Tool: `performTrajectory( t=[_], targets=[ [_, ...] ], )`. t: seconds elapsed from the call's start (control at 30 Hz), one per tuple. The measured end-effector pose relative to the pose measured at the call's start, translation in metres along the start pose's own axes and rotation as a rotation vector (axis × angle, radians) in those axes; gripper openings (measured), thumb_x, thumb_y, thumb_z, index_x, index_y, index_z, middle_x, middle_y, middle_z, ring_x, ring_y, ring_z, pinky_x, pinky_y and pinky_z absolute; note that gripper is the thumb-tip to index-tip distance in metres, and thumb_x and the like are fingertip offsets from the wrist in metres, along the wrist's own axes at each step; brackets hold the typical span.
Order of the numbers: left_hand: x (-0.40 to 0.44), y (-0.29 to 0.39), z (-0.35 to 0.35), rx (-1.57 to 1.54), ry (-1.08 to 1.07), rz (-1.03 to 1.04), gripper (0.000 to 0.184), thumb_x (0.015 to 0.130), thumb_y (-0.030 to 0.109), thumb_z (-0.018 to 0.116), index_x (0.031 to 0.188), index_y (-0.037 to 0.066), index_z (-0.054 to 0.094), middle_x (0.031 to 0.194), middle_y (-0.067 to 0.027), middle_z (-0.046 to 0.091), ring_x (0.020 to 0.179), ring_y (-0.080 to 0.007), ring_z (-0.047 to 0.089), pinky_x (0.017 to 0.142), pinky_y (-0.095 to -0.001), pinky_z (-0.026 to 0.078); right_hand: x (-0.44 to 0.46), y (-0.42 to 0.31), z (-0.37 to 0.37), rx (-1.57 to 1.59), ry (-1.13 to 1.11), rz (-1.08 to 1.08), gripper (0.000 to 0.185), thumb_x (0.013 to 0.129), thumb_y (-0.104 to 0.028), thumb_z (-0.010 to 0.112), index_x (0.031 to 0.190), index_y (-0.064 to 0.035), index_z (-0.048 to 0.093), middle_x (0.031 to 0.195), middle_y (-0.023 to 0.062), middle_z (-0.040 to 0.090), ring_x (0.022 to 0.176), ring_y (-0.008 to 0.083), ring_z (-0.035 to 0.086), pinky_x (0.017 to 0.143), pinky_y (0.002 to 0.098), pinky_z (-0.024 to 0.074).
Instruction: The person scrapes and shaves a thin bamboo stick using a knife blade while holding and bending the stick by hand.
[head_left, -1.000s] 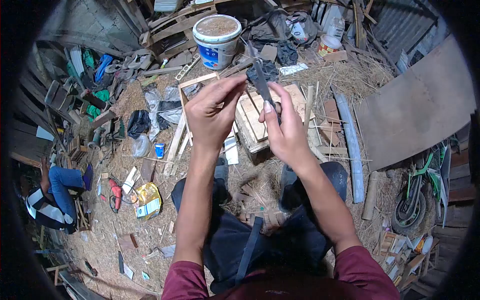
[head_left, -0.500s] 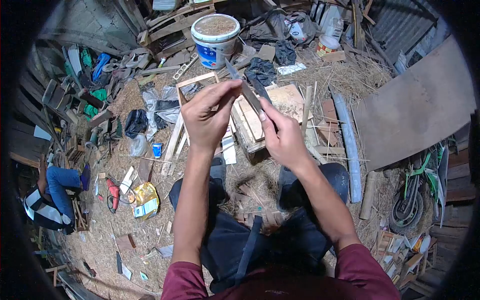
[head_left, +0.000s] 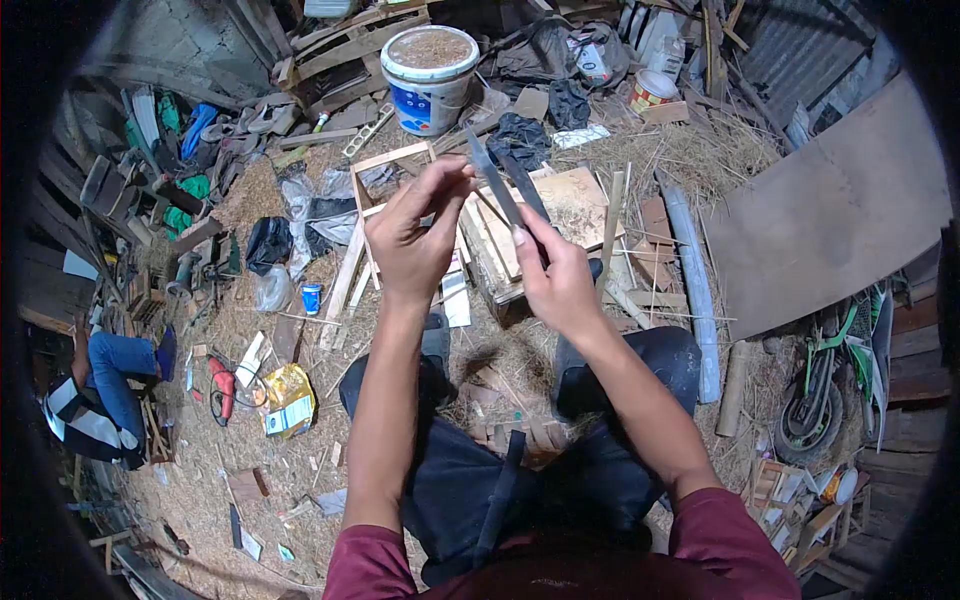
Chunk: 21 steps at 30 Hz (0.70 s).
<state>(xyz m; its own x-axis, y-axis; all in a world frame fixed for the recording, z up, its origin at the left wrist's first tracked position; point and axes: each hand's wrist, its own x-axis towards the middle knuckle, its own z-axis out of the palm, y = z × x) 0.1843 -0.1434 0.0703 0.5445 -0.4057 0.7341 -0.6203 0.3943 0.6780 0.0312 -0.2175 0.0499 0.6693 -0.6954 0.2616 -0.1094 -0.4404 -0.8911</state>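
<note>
Grey blade [head_left: 494, 186]; blue-and-white bucket [head_left: 428, 108]; maroon sleeves [head_left: 730, 545].

One head-worn camera faces forward and down. Its wide, dark-cornered view takes in the left hand [head_left: 412, 238] and right hand [head_left: 562, 285], quite near.

1. I get cool, bright light across the floor [head_left: 205, 505], dimming at its left edge.
2. A pale sheen shows on the blade [head_left: 497, 187] near its tip.
3. Distortion bends outlines toward the floor's outer edges; black vignetting swallows my corners.
</note>
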Motion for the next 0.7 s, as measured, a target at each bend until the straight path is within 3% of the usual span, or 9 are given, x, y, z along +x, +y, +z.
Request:
performTrajectory(
  t=[0.1,0.13,0.3,0.37,0.43,0.6,0.7],
  targets=[
    [-0.004,0.001,0.002,-0.009,0.014,-0.020,0.028,0.083,-0.010,0.070,0.110,-0.002,0.070,0.096,-0.0125,0.074,0.087,-0.0152,0.072,0.077,-0.0261,0.058,0.001,-0.017,0.003,0.066,0.005,-0.097,0.039,0.099,-0.016,0.055,0.127,0.0116,0.055,0.114,0.0287,0.066,0.110,0.0263,0.066,0.092,0.0319,0.0489],
    [-0.005,0.001,0.002,0.010,0.028,-0.029,0.029,0.082,-0.010,0.071,0.110,-0.002,0.070,0.095,-0.0123,0.074,0.087,-0.0150,0.072,0.077,-0.0261,0.058,0.003,-0.011,0.005,0.069,0.006,-0.077,0.039,0.099,-0.016,0.055,0.127,0.0114,0.055,0.114,0.0288,0.067,0.109,0.0264,0.066,0.091,0.0321,0.0493],
    [-0.006,0.001,0.005,0.003,0.039,-0.034,0.028,0.082,-0.010,0.070,0.109,-0.002,0.070,0.094,-0.0114,0.074,0.085,-0.0144,0.071,0.076,-0.0257,0.058,0.000,-0.032,-0.001,0.100,-0.011,-0.006,0.036,0.098,-0.012,0.055,0.128,0.0082,0.055,0.108,0.0272,0.068,0.094,0.0228,0.070,0.077,0.0319,0.0530],
    [-0.004,0.001,0.005,-0.011,0.053,-0.051,0.027,0.082,-0.010,0.070,0.109,-0.003,0.070,0.094,-0.0111,0.074,0.085,-0.0139,0.071,0.076,-0.0254,0.057,0.005,-0.014,0.006,0.072,0.036,-0.136,0.036,0.097,-0.009,0.053,0.130,0.0051,0.055,0.082,0.0258,0.063,0.069,0.0220,0.066,0.061,0.0340,0.0489],
    [-0.003,-0.002,0.002,-0.062,0.090,-0.096,0.027,0.083,-0.010,0.069,0.108,-0.003,0.070,0.094,-0.0109,0.074,0.085,-0.0132,0.071,0.075,-0.0250,0.057,0.009,-0.022,0.006,0.030,0.042,-0.196,0.037,0.096,-0.007,0.052,0.131,0.0034,0.055,0.068,0.0251,0.061,0.056,0.0239,0.065,0.053,0.0357,0.0468],
    [-0.005,0.001,0.004,-0.045,0.050,-0.067,0.028,0.083,-0.010,0.069,0.110,-0.003,0.070,0.094,-0.0102,0.074,0.085,-0.0124,0.070,0.076,-0.0244,0.056,0.008,-0.009,0.005,-0.064,0.042,-0.211,0.036,0.095,-0.006,0.053,0.130,0.0028,0.056,0.069,0.0265,0.061,0.058,0.0350,0.066,0.052,0.0393,0.0470],
    [-0.004,0.002,0.004,-0.045,0.043,-0.059,0.028,0.083,-0.010,0.069,0.110,-0.003,0.070,0.094,-0.0105,0.074,0.086,-0.0134,0.071,0.076,-0.0247,0.057,0.004,-0.017,0.003,0.015,0.061,-0.216,0.037,0.095,-0.007,0.052,0.130,0.0041,0.055,0.068,0.0270,0.061,0.058,0.0349,0.066,0.053,0.0398,0.0472]
  ],
)
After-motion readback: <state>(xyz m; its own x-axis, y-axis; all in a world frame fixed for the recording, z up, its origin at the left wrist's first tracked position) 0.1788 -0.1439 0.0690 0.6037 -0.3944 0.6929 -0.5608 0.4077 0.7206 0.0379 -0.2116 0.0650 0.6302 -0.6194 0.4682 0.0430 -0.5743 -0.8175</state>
